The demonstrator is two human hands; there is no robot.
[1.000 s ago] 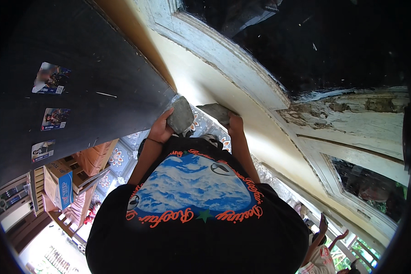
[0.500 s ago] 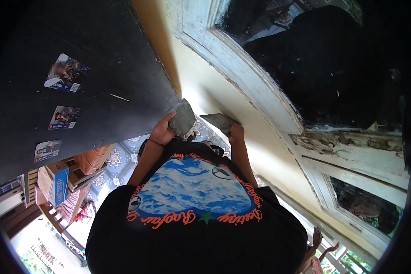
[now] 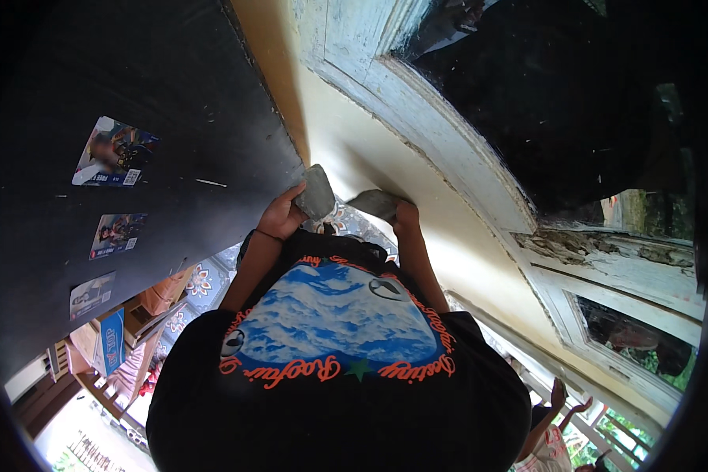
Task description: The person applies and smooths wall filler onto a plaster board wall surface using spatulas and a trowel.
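Observation:
My left hand (image 3: 281,214) grips a rough grey stone slab (image 3: 316,190), held upright near the bottom corner of a dark panel (image 3: 177,86). My right hand (image 3: 406,218) is closed on a second grey stone piece (image 3: 374,203), tilted beside the cream wall (image 3: 476,263). A narrow gap separates the two pieces, with patterned tiles (image 3: 200,279) behind and below. Both my forearms come up from the black printed shirt (image 3: 342,417). Three picture cards (image 3: 116,149) are stuck on the dark panel.
Right of me is a weathered white window frame (image 3: 574,252) with dark glass (image 3: 527,102) and crumbling wood. Cardboard boxes (image 3: 94,338) rest on wooden furniture at the lower left. Another person's raised hands (image 3: 558,393) and white shirt show at the lower right.
Both stone pieces have risen slightly in the view since half a second ago, still gripped. The panel's cards and the window frame have shifted in view as the camera moved.

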